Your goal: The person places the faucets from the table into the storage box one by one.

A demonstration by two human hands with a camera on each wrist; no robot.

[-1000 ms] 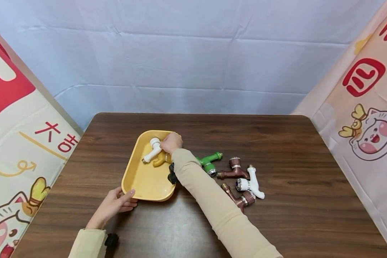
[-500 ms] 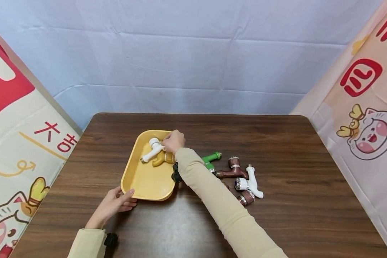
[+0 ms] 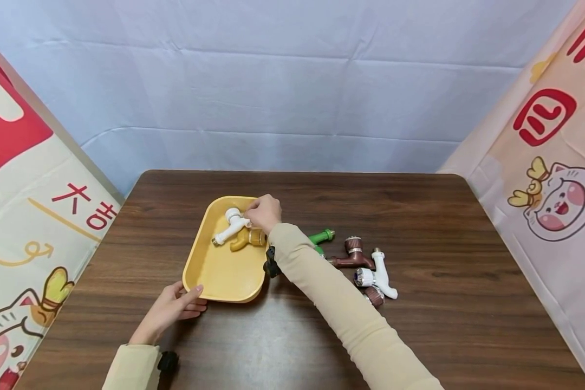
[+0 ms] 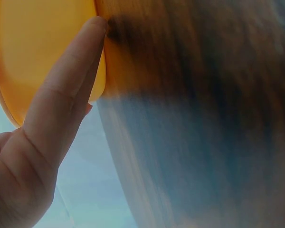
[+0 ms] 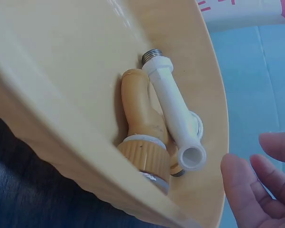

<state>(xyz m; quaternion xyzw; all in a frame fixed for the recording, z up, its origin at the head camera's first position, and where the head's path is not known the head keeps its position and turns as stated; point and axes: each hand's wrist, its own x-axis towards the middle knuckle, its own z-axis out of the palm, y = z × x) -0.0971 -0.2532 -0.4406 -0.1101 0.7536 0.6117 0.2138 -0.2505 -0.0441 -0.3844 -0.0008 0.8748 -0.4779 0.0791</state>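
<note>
My left hand [image 3: 169,309] holds the near left corner of a yellow plastic basin [image 3: 219,279], its thumb over the rim and the other fingers below. In the basin lie a white faucet [image 3: 231,232] and a mustard-yellow faucet [image 3: 240,241], side by side and touching. My right hand [image 3: 265,211] hovers at the basin's far right corner, close to the white faucet's spout. The right wrist view shows its fingertips [image 5: 232,164] spread and apart from that spout, with nothing between them.
Right of the basin, a green faucet [image 3: 324,236], brown faucets [image 3: 353,259] and another white faucet [image 3: 382,276] lie on the wooden table [image 3: 443,227]. My right forearm [image 3: 341,309] crosses above the table and hides part of them. A pale cloth hangs behind.
My right hand has let go of the white faucet and drawn slightly right, away from it. The forearm now covers more of the green and brown faucets. My left hand has stayed put.
</note>
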